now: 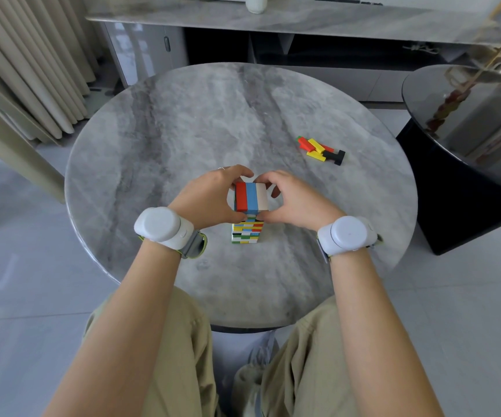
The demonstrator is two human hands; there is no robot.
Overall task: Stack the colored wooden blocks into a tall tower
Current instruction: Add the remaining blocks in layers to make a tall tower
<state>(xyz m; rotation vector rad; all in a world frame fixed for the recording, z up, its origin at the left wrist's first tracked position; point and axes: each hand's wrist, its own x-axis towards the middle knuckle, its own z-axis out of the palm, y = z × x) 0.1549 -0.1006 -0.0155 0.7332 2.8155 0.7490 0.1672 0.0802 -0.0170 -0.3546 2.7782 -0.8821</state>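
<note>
We look down from head height onto a round grey marble table (pixel 183 121). At far left a pleated curtain (pixel 17 70) hangs, well apart from the table.

Moving right, the left hand (pixel 210 197) comes in with a white band (pixel 162 224) on its wrist. Its fingers curl round the far left corner of the tower (pixel 247 233), and its thumb presses the near face just under the top layer. The tower stands upright near the middle of the table, many thin layers high. Its top layer (pixel 250 196) shows a red, a blue and a white block side by side.

The right hand (pixel 295 201) mirrors the left, fingers curled at the far right corner and thumb on the near face. Both hands hold the tower's top between them. We judge that they are squaring up a full top layer.

Further right a small heap of loose blocks (pixel 321 150), red, yellow and black, lies well apart from the tower. The next move, we think, calls for a gentle release. The right hand would then reach to that heap and set a block crosswise on top.

The tower has open marble on every side, and the table's edges are well off. A black side table (pixel 468 115) stands at far right, beyond the rim.
</note>
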